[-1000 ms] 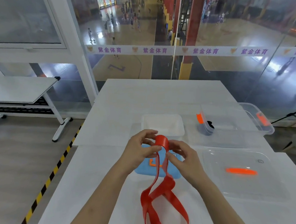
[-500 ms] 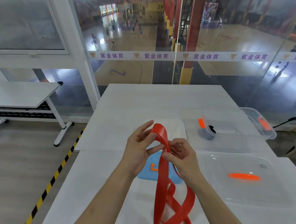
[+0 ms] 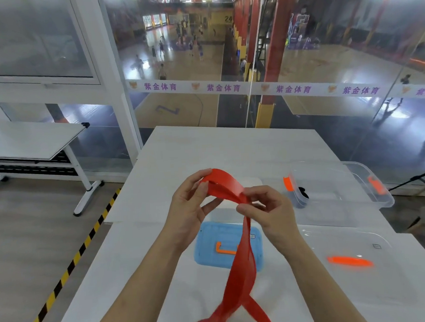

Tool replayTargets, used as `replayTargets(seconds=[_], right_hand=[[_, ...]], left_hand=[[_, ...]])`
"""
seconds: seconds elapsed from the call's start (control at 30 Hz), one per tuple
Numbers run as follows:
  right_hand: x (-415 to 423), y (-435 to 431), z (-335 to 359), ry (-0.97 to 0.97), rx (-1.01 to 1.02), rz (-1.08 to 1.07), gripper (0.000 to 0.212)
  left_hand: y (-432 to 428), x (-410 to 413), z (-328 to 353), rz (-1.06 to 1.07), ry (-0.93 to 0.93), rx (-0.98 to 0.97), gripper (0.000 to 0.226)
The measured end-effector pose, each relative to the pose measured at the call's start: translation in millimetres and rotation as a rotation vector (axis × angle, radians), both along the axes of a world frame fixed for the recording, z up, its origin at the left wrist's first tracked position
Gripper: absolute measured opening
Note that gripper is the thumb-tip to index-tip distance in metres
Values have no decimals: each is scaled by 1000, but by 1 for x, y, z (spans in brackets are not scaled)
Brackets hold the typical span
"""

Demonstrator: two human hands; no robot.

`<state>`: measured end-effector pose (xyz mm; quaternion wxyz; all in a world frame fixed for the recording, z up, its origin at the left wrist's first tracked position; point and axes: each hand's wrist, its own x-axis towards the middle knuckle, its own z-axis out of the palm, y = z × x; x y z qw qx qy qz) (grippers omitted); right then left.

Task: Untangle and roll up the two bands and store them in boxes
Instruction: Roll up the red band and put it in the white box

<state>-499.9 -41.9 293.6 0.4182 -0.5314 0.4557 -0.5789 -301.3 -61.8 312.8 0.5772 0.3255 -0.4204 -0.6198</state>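
Observation:
I hold a red band (image 3: 241, 267) up above the white table (image 3: 205, 148). My left hand (image 3: 189, 207) pinches its top loop at the left, and my right hand (image 3: 270, 212) pinches the strands just below the loop. The rest of the band hangs down twisted to the table's near edge. A rolled dark band (image 3: 300, 196) stands inside the clear box (image 3: 369, 187) at the right. A small clear box (image 3: 253, 182) sits behind my hands, partly hidden.
A blue lid (image 3: 210, 246) with an orange handle lies under the hanging band. A clear lid (image 3: 359, 258) with an orange handle lies at the near right. A glass wall stands behind the table; another white table (image 3: 29, 141) is at the left.
The rolled top of the band has come undone into an open loop, and both hands have lifted the band higher. The camera has tilted up slightly.

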Motion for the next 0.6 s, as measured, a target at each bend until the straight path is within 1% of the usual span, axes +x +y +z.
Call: replayTargets(seconds=[0.07,0.2,0.4,0.5,0.6], right_hand=[[6,2,-11,43,37,-1,40],[19,9,-38,-3,64,-43,28],[36,15,-51,-47,57,-78,32],[42,16,-54,-94,58,-138,27],[42,13,-55,-120,22,-177,27]], left_hand=[[-1,-1,-3,34,1,10,30],[1,-10,-13,64,68,43,23],[4,-15,-14,55,228,109,24],[5,-14,-13,44,214,104,25],[4,-9,-12,55,186,78,26]])
